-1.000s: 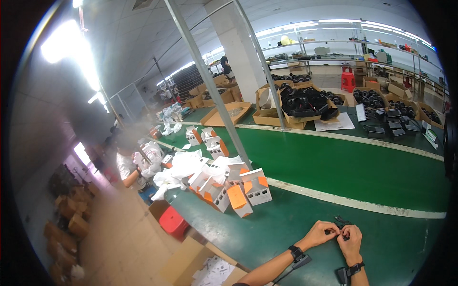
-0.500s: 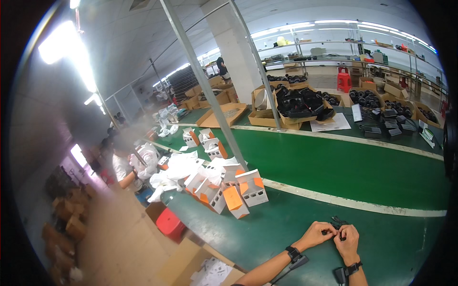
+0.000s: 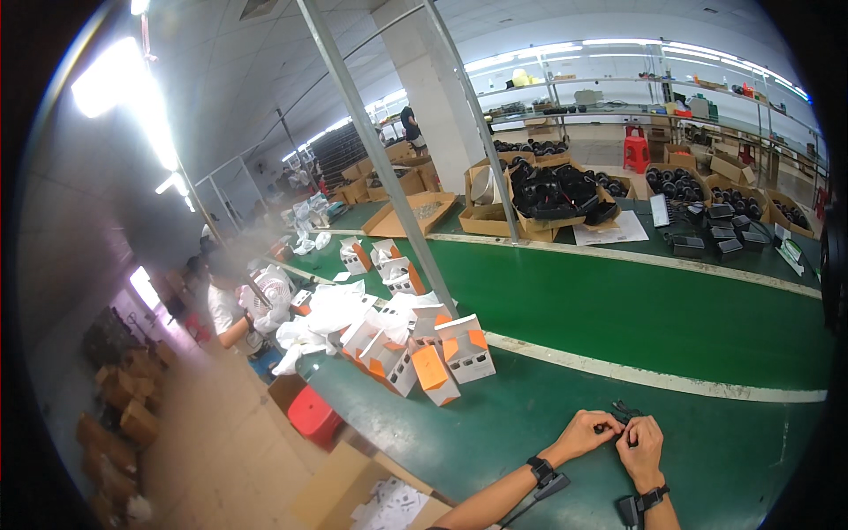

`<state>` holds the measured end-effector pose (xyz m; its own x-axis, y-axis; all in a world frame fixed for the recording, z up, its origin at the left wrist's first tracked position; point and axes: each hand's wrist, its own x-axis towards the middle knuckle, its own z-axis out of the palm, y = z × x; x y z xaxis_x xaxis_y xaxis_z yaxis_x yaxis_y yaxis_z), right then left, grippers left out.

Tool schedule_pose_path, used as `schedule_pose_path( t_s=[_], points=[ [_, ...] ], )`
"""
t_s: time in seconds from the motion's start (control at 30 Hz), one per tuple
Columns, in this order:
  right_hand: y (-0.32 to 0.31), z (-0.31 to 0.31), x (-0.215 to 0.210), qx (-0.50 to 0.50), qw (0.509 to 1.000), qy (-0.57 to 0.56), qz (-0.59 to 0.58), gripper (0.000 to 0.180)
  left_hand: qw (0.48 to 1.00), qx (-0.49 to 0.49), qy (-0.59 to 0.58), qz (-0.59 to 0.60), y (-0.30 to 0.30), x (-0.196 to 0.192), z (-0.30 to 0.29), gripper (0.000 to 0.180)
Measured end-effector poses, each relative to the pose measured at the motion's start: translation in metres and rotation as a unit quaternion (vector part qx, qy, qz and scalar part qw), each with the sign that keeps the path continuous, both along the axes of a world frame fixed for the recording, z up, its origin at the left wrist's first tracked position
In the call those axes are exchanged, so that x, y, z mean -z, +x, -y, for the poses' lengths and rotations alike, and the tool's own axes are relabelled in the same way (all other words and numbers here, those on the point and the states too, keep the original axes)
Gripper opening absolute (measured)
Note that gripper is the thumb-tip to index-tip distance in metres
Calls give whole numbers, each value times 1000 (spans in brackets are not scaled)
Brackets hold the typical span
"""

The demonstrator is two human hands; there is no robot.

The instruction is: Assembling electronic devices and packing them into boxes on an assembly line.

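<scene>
Looks down and forward from the wearer's head through one wide fisheye, taking in left hand (image 3: 579, 436) and right hand (image 3: 641, 447) near at lower right, green bench (image 3: 503, 428) at lower centre, pillar (image 3: 424, 79) far off at top centre.

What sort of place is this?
Probably a factory packing or assembly floor: a long green belt runs between worktops, white-and-orange cartons cluster near it, and cardboard boxes filled with black items stand across from them.
</scene>
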<state>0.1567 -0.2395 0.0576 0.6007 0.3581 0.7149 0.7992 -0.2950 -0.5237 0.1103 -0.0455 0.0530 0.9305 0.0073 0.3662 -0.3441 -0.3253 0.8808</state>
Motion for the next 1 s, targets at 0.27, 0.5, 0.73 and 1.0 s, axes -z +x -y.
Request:
schedule_pose_path(
  t_s=[0.27,0.5,0.73,1.0],
  points=[
    [-3,0,-6,4,1000,8,5,35,998,-24,-13,-49,1,4,-2,11],
    [-3,1,-8,4,1000,4,-4,34,999,-2,4,-42,-1,-2,-1,11],
    [0,1,-2,-5,1000,1,-4,33,1000,-11,-6,-18,-1,-1,0,9],
    [0,1,1,-15,1000,-11,-26,32,999,7,8,-33,-2,-3,-2,11]
  ],
)
